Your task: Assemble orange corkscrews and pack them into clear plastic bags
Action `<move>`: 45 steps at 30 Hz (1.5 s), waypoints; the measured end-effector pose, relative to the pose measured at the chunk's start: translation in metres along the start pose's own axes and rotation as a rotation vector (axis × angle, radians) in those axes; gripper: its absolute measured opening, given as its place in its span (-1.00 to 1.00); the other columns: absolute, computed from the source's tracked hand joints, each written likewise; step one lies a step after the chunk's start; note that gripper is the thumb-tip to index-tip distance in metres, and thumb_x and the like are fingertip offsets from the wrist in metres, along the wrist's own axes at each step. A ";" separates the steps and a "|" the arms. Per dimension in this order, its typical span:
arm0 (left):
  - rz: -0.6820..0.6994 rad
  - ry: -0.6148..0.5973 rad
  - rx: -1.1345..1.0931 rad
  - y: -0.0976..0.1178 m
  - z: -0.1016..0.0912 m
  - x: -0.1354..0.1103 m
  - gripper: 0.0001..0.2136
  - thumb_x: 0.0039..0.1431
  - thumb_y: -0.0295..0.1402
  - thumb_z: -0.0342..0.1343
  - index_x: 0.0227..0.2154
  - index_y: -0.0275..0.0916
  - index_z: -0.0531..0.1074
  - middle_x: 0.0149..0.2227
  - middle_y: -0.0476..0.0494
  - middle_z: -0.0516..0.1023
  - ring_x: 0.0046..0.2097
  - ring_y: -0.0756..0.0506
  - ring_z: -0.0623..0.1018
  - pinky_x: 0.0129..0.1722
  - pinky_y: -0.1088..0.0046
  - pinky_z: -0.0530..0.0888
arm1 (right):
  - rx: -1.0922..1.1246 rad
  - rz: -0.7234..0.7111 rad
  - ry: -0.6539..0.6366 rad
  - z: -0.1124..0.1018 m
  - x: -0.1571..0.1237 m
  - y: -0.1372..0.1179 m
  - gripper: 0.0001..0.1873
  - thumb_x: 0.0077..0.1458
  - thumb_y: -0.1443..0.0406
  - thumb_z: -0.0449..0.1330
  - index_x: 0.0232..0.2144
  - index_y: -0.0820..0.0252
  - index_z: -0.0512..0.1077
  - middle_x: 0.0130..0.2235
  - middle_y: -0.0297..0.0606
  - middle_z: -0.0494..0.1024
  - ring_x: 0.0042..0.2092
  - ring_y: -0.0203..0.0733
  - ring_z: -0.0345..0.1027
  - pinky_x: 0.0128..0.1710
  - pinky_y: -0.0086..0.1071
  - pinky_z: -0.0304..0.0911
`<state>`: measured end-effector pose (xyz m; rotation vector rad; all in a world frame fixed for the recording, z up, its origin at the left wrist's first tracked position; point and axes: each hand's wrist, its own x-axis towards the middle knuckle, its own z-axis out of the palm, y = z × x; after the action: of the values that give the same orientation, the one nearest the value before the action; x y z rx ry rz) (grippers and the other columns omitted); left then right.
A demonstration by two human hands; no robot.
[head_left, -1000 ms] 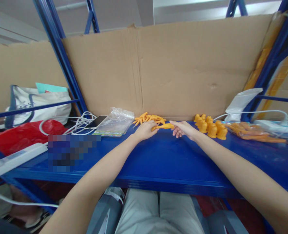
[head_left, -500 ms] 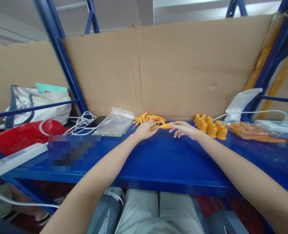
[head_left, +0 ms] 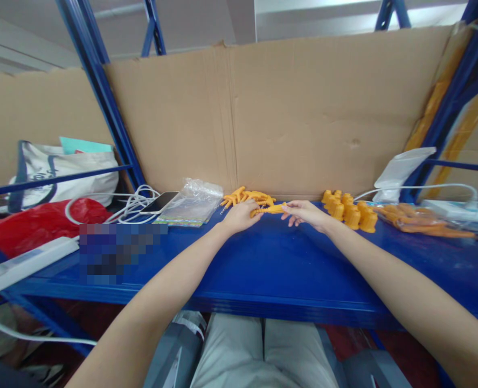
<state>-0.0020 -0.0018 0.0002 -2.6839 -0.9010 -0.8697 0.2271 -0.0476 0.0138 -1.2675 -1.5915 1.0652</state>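
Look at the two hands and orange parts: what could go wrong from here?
1. The held orange piece might slip, since the right hand seems to hold only its end.
2. The left hand is close to the loose orange pile and might scatter it.
3. The orange cup-shaped parts stand near the right hand; an outward swing could topple some.

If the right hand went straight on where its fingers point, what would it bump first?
The right hand would likely meet the elongated orange piece it holds, then the left hand; exact depth is unclear.
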 end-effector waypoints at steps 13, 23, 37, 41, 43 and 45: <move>0.012 0.013 0.025 -0.001 0.000 0.000 -0.82 0.22 -0.28 0.04 -0.33 -0.25 0.48 -0.29 -0.15 0.52 -0.19 -0.12 0.53 -0.13 0.26 0.48 | 0.013 0.021 0.020 0.003 -0.005 -0.007 -0.80 0.17 0.21 0.21 -0.32 0.29 0.46 -0.42 -0.19 0.59 -0.59 -0.43 0.34 -0.65 -0.62 0.16; -0.038 0.118 -0.025 0.001 0.001 -0.001 -0.61 0.20 -0.30 0.02 0.08 -0.27 0.26 0.13 -0.29 0.36 0.17 -0.21 0.36 0.13 0.15 0.37 | -0.241 -0.281 0.441 -0.020 0.022 0.015 -0.61 0.08 0.15 0.24 -0.08 0.24 0.37 -0.25 -0.15 0.58 -0.48 -0.26 0.43 -0.54 -0.42 0.30; -0.073 -0.062 -0.010 -0.009 0.011 -0.003 -0.79 0.15 -0.42 0.02 -0.16 -0.26 0.42 -0.04 -0.22 0.50 0.05 -0.17 0.46 0.11 0.21 0.38 | -1.423 -0.017 0.329 -0.029 0.008 0.021 -0.59 0.25 0.37 -0.10 0.06 0.17 0.40 0.04 -0.06 0.49 0.05 0.00 0.35 -0.04 -0.18 0.11; -0.058 -0.053 -0.025 -0.009 0.011 -0.003 -0.79 0.15 -0.44 0.02 -0.15 -0.25 0.43 -0.08 -0.20 0.51 0.02 -0.16 0.48 0.12 0.20 0.37 | -1.421 0.055 0.280 -0.027 0.009 0.024 -0.47 0.20 0.46 -0.15 0.17 0.17 0.31 0.12 -0.04 0.43 0.10 0.00 0.30 0.00 -0.12 0.09; -0.052 -0.055 -0.030 -0.009 0.011 -0.003 -0.79 0.14 -0.44 0.02 -0.16 -0.24 0.43 -0.08 -0.19 0.52 0.01 -0.15 0.49 0.11 0.19 0.38 | -1.425 0.048 0.297 -0.028 0.008 0.024 -0.46 0.20 0.46 -0.15 0.18 0.18 0.29 0.12 -0.01 0.42 0.11 0.02 0.28 0.01 -0.08 0.09; -0.043 -0.059 -0.037 -0.010 0.012 -0.003 -0.80 0.14 -0.44 0.03 -0.17 -0.24 0.44 -0.08 -0.19 0.52 0.01 -0.15 0.49 0.10 0.19 0.39 | -1.433 0.016 0.338 -0.028 0.009 0.024 -0.49 0.21 0.44 -0.15 0.14 0.24 0.33 0.09 0.03 0.42 0.11 0.05 0.27 0.02 -0.07 0.10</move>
<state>-0.0040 0.0084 -0.0110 -2.7442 -0.9684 -0.8279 0.2591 -0.0325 0.0001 -2.1395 -2.0406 -0.5249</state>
